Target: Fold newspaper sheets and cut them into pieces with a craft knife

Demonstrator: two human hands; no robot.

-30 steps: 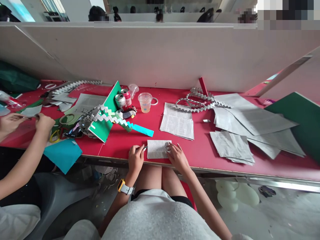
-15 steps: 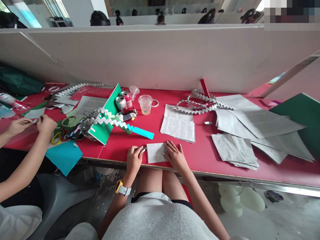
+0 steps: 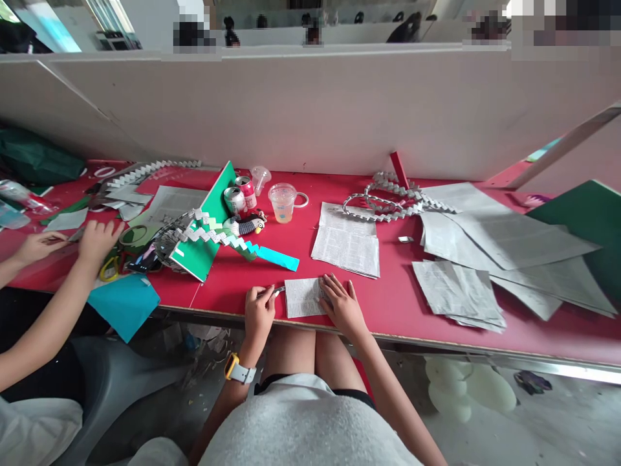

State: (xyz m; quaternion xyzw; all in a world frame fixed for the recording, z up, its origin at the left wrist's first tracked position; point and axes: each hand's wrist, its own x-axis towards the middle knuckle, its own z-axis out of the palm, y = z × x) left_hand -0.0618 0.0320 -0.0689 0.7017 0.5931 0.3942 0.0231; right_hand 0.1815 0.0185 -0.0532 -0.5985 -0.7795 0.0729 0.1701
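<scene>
A small piece of printed newspaper [image 3: 301, 297] lies at the front edge of the red table [image 3: 388, 298]. My right hand [image 3: 341, 303] rests flat on its right side, fingers spread. My left hand [image 3: 259, 309] is curled at the paper's left edge, pinching a thin grey tool or strip [image 3: 278, 290] that I cannot make out. A watch with a yellow case sits on my left wrist.
A co-worker's hands [image 3: 92, 239] work at the left among scissors and paper. Green card with zigzag paper chains [image 3: 213, 233], two cans [image 3: 240, 194], plastic cups [image 3: 282, 200], newspaper sheets [image 3: 347, 243] and larger sheets [image 3: 485, 259] cover the table. A white partition stands behind.
My right hand has flattened onto the paper's right side, where its fingers pinched the edge a second ago. The co-worker's right hand has opened and moved right. The view shifted slightly.
</scene>
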